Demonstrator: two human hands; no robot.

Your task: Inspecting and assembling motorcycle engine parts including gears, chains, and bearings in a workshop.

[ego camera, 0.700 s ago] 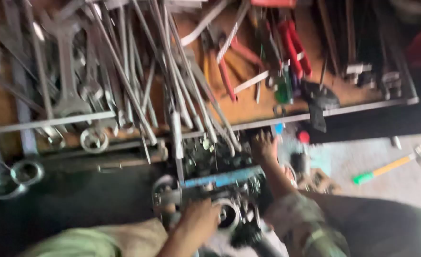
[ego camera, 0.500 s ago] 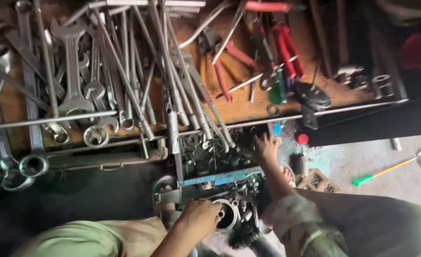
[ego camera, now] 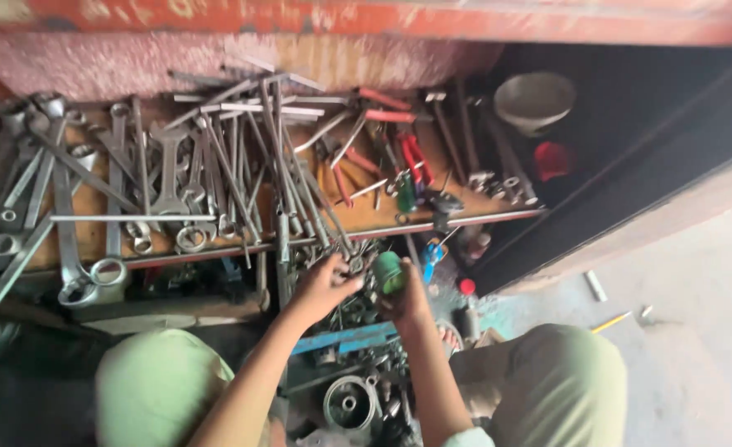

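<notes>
Green cylinder point(ego camera: 391, 273) pinched by right hand point(ego camera: 407, 302) fingers; left hand point(ego camera: 320, 290) fingers spread over small metal parts point(ego camera: 358, 310)

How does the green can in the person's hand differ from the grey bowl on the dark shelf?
The green can is small and cylindrical; the grey bowl is wider and rounded. The can is gripped by the right hand; the bowl sits untouched, apart from both hands. The can lies tilted; the bowl rests open side up.
</notes>
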